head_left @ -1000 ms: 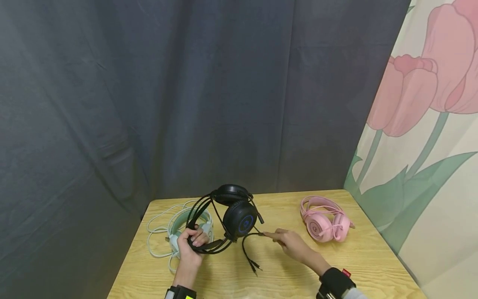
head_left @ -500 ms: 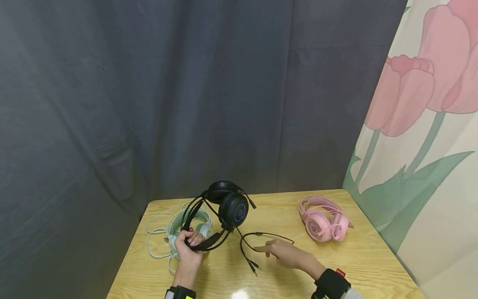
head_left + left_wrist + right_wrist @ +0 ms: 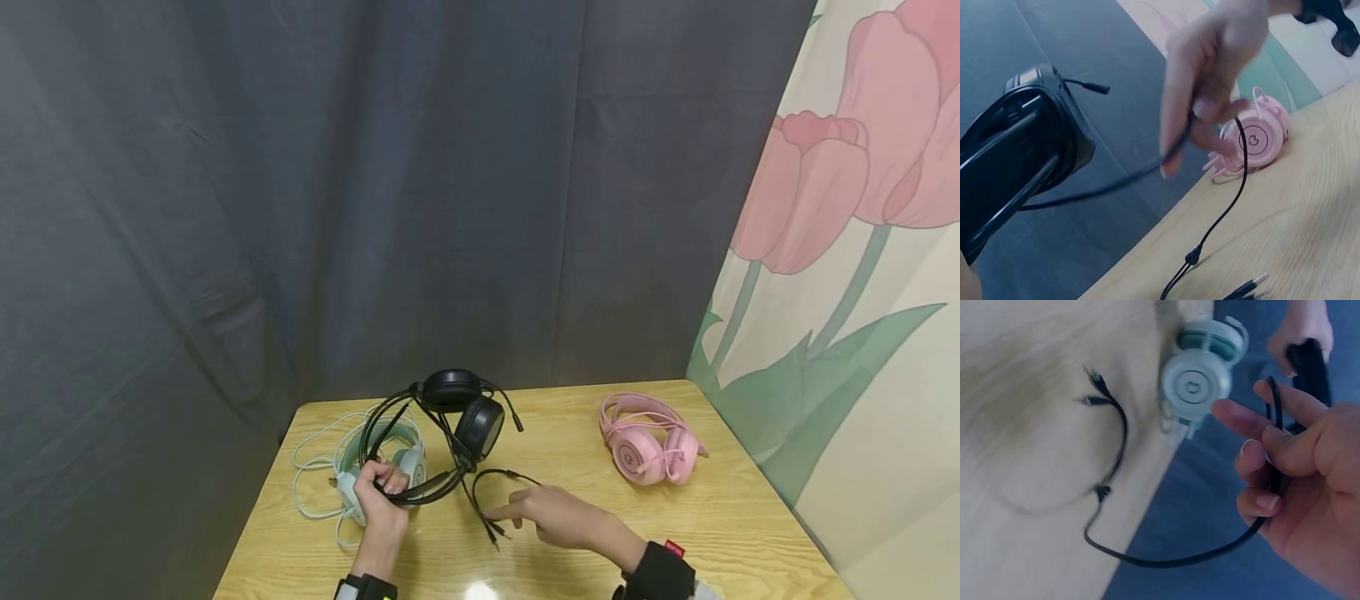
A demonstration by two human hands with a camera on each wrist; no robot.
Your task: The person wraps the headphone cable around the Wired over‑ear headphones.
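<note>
A black headset (image 3: pixel 452 393) with a boom microphone is held up over the table by my left hand (image 3: pixel 381 493), whose fingers wrap round its headband. Dark cable strands run along the band. In the right wrist view my right hand (image 3: pixel 1310 462) pinches the headset's black cable (image 3: pixel 1172 562) between thumb and curled fingers. The cable loops down to a splitter (image 3: pixel 1102 491) and two jack plugs (image 3: pixel 1099 381). The left wrist view shows the earcup (image 3: pixel 1035 131) close up, with the cable running from it to the right hand.
Behind the left hand, a mint-green headset (image 3: pixel 411 463) lies on the wooden table (image 3: pixel 585 417) with its pale cable spread leftwards. A pink headset (image 3: pixel 641 457), its cable bundled, lies at the right. A dark curtain (image 3: pixel 465 208) hangs behind the table.
My right hand has moved left and nearer, along the cable towards the plugs. The black headset has turned, so its lit earcup logo no longer faces the head camera. The left hand keeps its grip.
</note>
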